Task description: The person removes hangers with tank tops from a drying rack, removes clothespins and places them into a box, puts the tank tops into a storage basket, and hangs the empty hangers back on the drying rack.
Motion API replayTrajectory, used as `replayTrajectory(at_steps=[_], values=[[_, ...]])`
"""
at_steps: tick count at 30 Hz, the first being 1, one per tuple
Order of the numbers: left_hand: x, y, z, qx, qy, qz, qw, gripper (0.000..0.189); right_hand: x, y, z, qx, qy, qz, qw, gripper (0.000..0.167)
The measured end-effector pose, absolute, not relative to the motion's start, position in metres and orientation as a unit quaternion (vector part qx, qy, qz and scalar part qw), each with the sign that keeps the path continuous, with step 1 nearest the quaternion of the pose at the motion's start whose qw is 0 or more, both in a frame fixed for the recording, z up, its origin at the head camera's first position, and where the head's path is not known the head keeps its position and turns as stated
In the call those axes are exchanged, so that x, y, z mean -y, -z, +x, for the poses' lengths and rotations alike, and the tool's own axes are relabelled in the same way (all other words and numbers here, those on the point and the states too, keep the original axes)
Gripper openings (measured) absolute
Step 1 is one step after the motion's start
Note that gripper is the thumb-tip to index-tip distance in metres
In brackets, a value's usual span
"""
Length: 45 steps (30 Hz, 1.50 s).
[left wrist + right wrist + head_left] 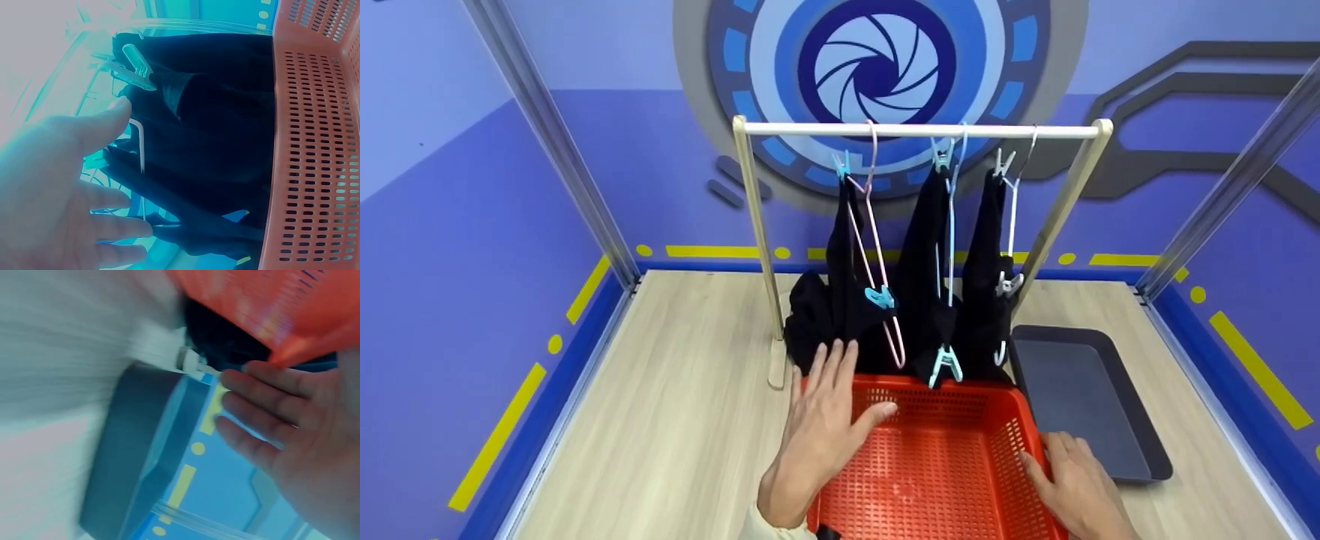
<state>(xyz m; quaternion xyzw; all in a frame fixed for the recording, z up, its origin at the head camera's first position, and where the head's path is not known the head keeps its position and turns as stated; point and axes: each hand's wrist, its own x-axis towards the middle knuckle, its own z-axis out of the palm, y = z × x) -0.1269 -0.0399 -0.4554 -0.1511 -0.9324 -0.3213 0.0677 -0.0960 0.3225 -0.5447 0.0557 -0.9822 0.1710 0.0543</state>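
Note:
A red plastic basket (934, 480) with perforated walls stands at the front. My left hand (829, 431) is over its left rim, palm down, fingers straight and thumb apart, holding nothing. In the left wrist view, this hand (62, 185) overlaps the black garments (214, 124) and a clothespin (138, 70). My right hand (1076, 480) is at the basket's right wall, with the thumb by the rim and the fingers outside. The right wrist view shows the right hand (298, 422) with extended fingers beside the basket's red corner (281, 343).
Behind the basket, a wooden rack (919, 130) carries a pink hanger (877, 240), a blue hanger (952, 240) and a white hanger (1012, 217), with black garments clipped on. A dark grey tray (1080, 397) lies to the right. Metal posts (562, 150) edge the walls.

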Motion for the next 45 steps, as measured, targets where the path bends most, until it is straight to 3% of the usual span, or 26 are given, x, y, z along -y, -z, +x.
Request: replayTrajectory(at_steps=[3,6,16,22,32,45], values=[[0.039,0.455,-0.127,0.931,0.323,-0.154,0.070,0.094,-0.323,0.550,-0.096,0.980,-0.151,0.073,0.105,0.028],[0.038,0.456,-0.127,0.929,0.327,-0.154,0.072,0.094,-0.323,0.553,-0.097,0.981,-0.140,0.067,0.117,0.031],[0.038,0.457,-0.133,0.926,0.339,-0.144,0.080,0.093,-0.320,0.551,-0.097,0.986,-0.133,0.042,0.095,0.033],[0.032,0.461,-0.141,0.912,0.373,-0.122,0.116,0.080,-0.319,0.551,-0.096,0.987,-0.134,0.036,0.079,0.035],[0.014,0.454,-0.153,0.880,0.443,-0.084,0.150,0.077,-0.319,0.552,-0.096,0.988,-0.135,0.030,0.072,0.035],[-0.008,0.442,-0.168,0.868,0.454,-0.067,0.189,0.079,-0.319,0.556,-0.094,0.983,-0.140,0.033,0.111,0.031]])
